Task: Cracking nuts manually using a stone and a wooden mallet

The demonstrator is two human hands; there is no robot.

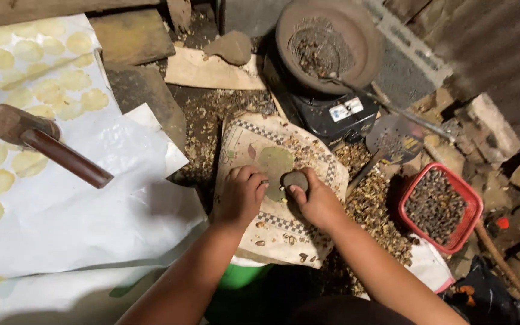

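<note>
Landmark: the flat work board, covered with a printed sheet with a checkered border, lying on the ground in front of the person.
Right hand: the right hand is on the board and its fingers are closed around a small dark stone.
Left hand: the left hand rests on the board just beside the stone; the fingers are curled down, pinching at something small I cannot see clearly.
Flat piece: a round greenish disc lies in the middle of the board, just beside both hands.
Shells: broken seed shells are spread over the board and on the ground to its right.
Basket: a red basket with dark seeds stands to the right of the board.
Pan: a round pan with dark seeds sits on a black stove behind the board.
Sheet: a white sheet left of the board carries many pale flat discs and a wooden mallet.
</note>
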